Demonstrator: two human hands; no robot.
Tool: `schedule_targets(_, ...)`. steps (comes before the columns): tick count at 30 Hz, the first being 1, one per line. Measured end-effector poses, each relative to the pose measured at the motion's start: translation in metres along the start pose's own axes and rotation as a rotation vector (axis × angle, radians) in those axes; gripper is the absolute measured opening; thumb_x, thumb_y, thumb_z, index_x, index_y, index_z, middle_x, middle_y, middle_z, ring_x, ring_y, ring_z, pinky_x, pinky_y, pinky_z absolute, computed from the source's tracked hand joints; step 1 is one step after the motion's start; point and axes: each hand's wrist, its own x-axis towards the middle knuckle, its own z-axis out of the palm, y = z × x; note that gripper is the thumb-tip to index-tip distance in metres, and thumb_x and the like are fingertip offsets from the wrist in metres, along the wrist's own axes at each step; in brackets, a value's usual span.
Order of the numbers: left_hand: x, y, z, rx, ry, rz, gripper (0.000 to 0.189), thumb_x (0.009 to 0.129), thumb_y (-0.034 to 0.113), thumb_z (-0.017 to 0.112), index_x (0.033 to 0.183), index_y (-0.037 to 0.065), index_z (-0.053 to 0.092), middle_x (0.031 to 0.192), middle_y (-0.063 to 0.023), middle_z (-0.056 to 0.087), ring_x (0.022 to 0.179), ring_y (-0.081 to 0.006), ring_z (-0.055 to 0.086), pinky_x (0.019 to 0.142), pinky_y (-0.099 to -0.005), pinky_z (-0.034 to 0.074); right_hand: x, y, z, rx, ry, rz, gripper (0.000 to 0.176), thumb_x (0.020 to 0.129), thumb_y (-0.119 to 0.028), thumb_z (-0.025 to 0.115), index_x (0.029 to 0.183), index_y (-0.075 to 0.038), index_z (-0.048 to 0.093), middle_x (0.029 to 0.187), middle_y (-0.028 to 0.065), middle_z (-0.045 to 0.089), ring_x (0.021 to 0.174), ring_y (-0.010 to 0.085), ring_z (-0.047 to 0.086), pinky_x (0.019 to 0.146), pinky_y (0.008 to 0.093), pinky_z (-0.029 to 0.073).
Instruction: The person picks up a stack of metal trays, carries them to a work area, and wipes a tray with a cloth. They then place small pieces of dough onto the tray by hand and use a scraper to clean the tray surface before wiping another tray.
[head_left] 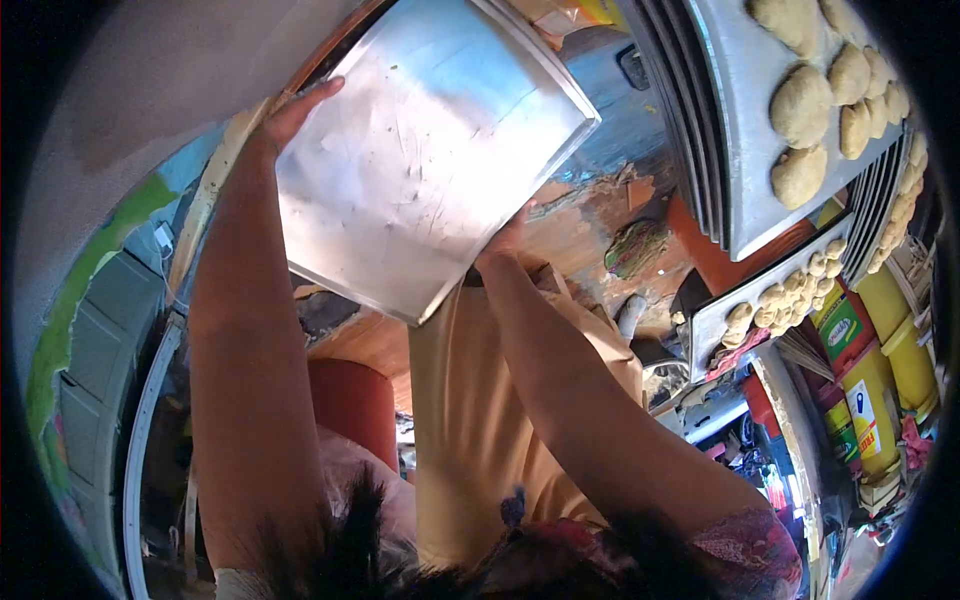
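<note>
Grey wall (130, 110) far left; left hand (300, 115) gripping, thumb over the metal tray (420, 160), which hides part of the worn brown surface (570, 235); right hand (508, 240) gripping its right edge; dough-topped trays (745, 190) right; yellow containers (870, 400) beyond.

Pale glare on the metal tray (425, 155), dim lower left, fisheye-curved edges, black corners.

Short right sleeve of red-purple patterned fabric (748, 555); left hand (292, 118) and right hand (507, 240) bare; loose hair strands (357, 530), bottom edge.
</note>
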Motion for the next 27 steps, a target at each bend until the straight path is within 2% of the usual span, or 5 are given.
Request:
schedule_targets(9,0.022,-0.044,-0.022,-0.032,0.199,0.195,0.086,0.082,0.065,0.056,0.142,0.006,0.040,0.145,-0.0211,0.039,0.132,-0.0320,0.040,0.109,-0.0382,0.029,-0.028,0.023,0.067,0.233,0.060,0.040,0.090,0.083,-0.079,0.028,0.148,-0.016,0.026,0.150,0.0099,0.030,0.135,0.0330,0.031,0.111,0.0492,0.027)
schedule_targets(11,-0.017,-0.082,0.008,-0.077,0.429,0.575,0.070,0.089,0.048,0.058,0.137,-0.001,0.045,0.139,-0.0214,0.046,0.131,-0.0304,0.043,0.108,-0.0369,0.031,-0.002,0.043,0.059,0.120,0.213,0.133,0.086,0.086,-0.074,0.034,0.149,-0.017,0.024,0.152,0.0105,0.026,0.139,0.0319,0.022,0.113,0.0541,0.014)
schedule_targets(16,-0.116,-0.276,0.107,0.072,0.490,0.028,0.050,0.093,0.037,0.053,0.123,-0.004,0.053,0.120,-0.0219,0.057,0.116,-0.0337,0.052,0.100,-0.0393,0.038,-0.039,0.004,0.073,-0.113,0.031,0.321,0.081,0.089,-0.067,0.037,0.150,-0.016,0.020,0.155,0.0091,0.018,0.145,0.0294,0.006,0.112,0.0565,0.000)
schedule_targets(22,-0.251,-0.264,0.243,-0.497,0.079,-0.235,0.048,0.091,0.036,0.055,0.119,-0.003,0.056,0.117,-0.0214,0.058,0.112,-0.0359,0.054,0.099,-0.0401,0.040,-0.055,-0.014,-0.068,-1.698,-0.509,-0.354,0.063,0.088,-0.043,0.056,0.139,-0.009,0.040,0.146,0.0172,0.036,0.138,0.0365,0.028,0.113,0.0439,0.024)
schedule_targets(27,-0.292,-0.173,0.289,-0.804,-0.096,-0.087,0.047,0.089,0.036,0.057,0.117,-0.002,0.057,0.116,-0.0209,0.058,0.108,-0.0378,0.056,0.097,-0.0409,0.041,-0.189,-0.086,-0.092,-2.168,-0.271,0.146,0.056,0.089,-0.041,0.053,0.136,-0.010,0.047,0.147,0.0166,0.035,0.139,0.0353,0.026,0.111,0.0563,0.020)
